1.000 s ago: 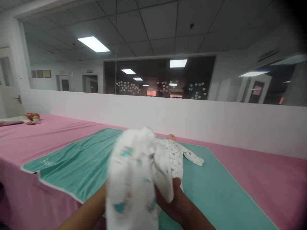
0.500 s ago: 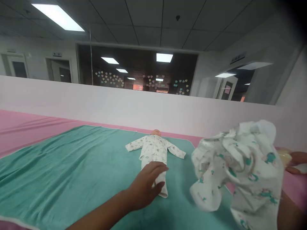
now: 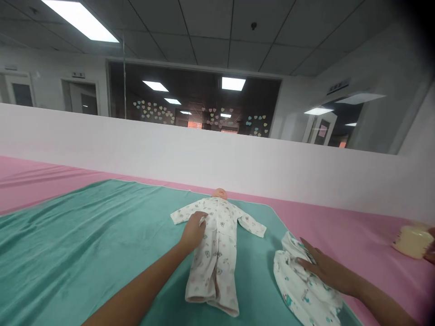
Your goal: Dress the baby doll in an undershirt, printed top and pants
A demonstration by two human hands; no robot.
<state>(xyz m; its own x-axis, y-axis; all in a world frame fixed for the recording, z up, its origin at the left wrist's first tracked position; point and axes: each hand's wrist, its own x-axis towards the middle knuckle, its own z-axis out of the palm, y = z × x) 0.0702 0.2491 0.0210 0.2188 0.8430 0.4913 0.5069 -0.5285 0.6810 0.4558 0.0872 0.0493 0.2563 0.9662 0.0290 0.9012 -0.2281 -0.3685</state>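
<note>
A doll (image 3: 220, 193) lies on its back on a teal blanket (image 3: 136, 253), dressed in a white printed baby jacket (image 3: 222, 215) and white printed trousers (image 3: 224, 267). My left hand (image 3: 194, 232) is closed at the jacket's lower front edge, on the left side, pinching the fabric. To the right, a crumpled white baby garment (image 3: 302, 285) with green prints lies at the blanket's edge. My right hand (image 3: 328, 269) rests on this garment with thumb and fingers apart.
Another person's hand (image 3: 431, 244) holds a pale yellow object (image 3: 413, 241) at the far right. Pink sheeting (image 3: 343, 231) lies under and around the blanket. A low white wall (image 3: 204, 158) runs behind, with a large window (image 3: 193, 99) above it.
My right hand has lowered the green-printed garment onto the blanket's right edge. My left hand has moved up and left from above the trousers to the jacket hem.
</note>
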